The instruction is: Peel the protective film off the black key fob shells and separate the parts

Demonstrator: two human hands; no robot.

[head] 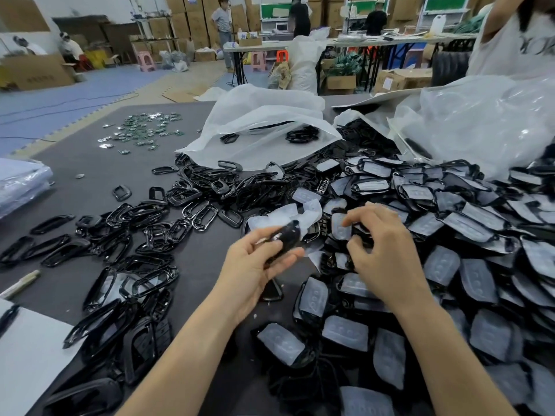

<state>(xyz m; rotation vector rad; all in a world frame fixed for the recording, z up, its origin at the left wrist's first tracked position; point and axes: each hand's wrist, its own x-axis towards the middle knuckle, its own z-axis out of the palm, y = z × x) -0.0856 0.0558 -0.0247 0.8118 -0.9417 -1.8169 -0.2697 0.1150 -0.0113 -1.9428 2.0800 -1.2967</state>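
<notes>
Two hands at pile (468, 211) edge — left (255, 265) grips black shell (287, 237), right (381, 250) pinches filmed shell (341, 226)

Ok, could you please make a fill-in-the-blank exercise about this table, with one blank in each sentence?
The left hand holds a shell whose colour is ____.
The right hand is at the pile of film-covered shells, on the ____ side of the table.
The bare frames lie to the ____ of the left hand.
The small circuit boards at the far end are ____.
Missing words: black, right, left, green.
</notes>
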